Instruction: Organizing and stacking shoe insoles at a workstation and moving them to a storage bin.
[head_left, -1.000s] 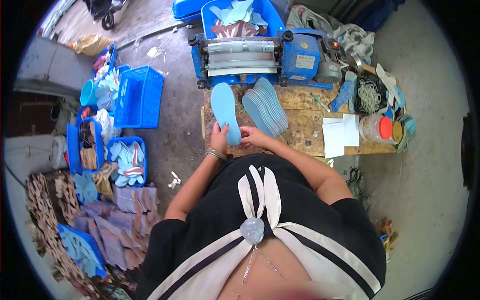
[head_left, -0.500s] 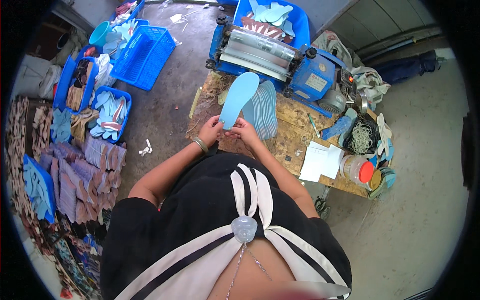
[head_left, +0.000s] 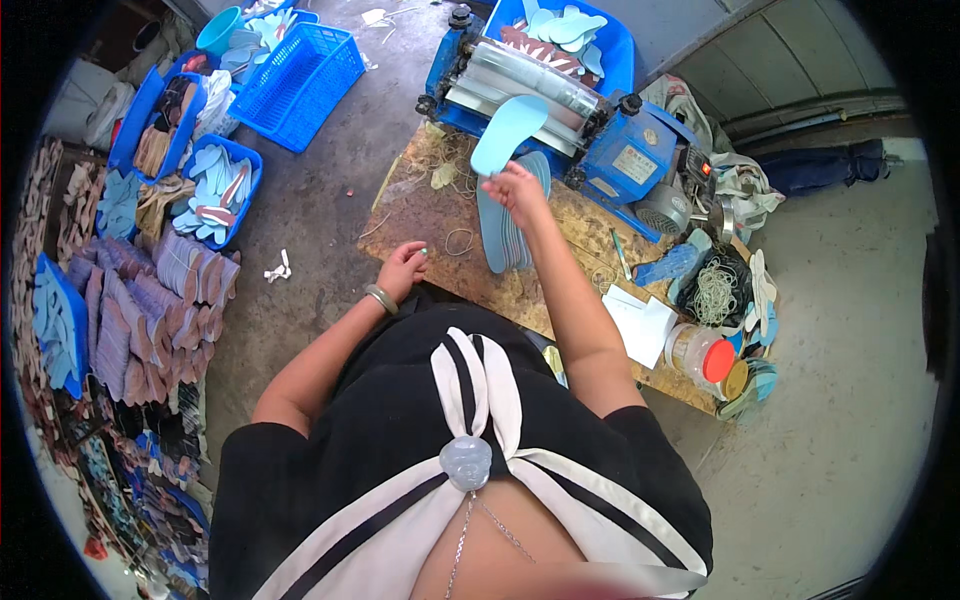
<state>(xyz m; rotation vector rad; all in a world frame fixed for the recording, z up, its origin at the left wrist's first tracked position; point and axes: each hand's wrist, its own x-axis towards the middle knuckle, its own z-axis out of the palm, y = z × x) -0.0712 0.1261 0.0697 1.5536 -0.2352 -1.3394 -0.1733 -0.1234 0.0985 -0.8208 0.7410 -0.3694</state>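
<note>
The right hand [head_left: 517, 195] has its fingers clamped on the near end of a light-blue insole [head_left: 512, 128], which is raised over the far part of the surface [head_left: 420, 210], overlapping in view the front of a blue roller machine [head_left: 625, 165] on the far edge; whether the insole touches the machine cannot be told. Just below that hand, a stack of matching insoles [head_left: 502, 240] lies fanned between the machine and the near edge of the surface, partly covered by the forearm. The left hand [head_left: 404, 270] is at the near edge, toward the near left corner, its fingers loosely bent and apart; whether it touches the surface is unclear. Loose twine [head_left: 440, 150] lies toward the far left corner. Farther right are a green stick [head_left: 620, 255] and white papers [head_left: 640, 325] by the near edge, while a clear jar with a red lid [head_left: 715, 360] stands close to the near right corner.
</note>
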